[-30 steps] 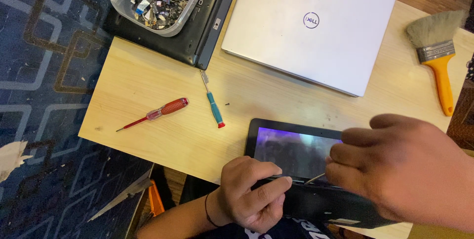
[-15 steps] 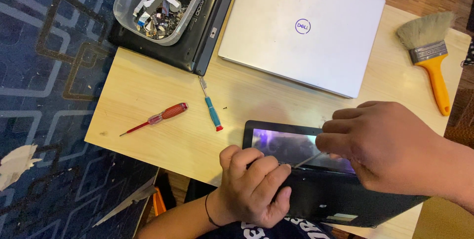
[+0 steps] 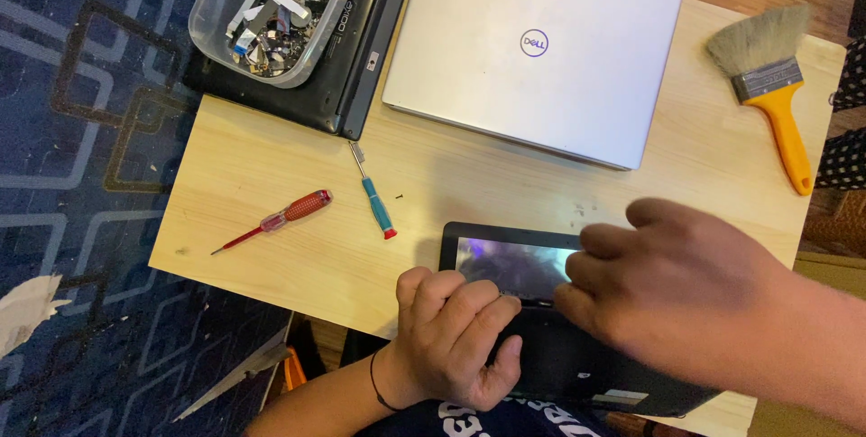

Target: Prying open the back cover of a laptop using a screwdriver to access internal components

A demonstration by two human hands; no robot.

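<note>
Left hand (image 3: 451, 338) fingers curled and clamped over the near-left edge of the black tablet (image 3: 514, 266), thumb on its dark lower part. Right hand (image 3: 686, 293) fingertips bunched together on the tablet's right portion; cannot tell whether they pinch anything. Tablet overhangs the table's (image 3: 253, 175) near edge. Bare wood lies left of it. Farther off: teal screwdriver (image 3: 374, 202), red screwdriver (image 3: 284, 216), silver laptop (image 3: 532, 49), yellow-handled brush (image 3: 767, 85), parts tub (image 3: 275, 13).

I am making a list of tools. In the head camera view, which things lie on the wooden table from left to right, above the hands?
Red screwdriver → blue screwdriver → closed silver laptop → yellow-handled brush.
</note>
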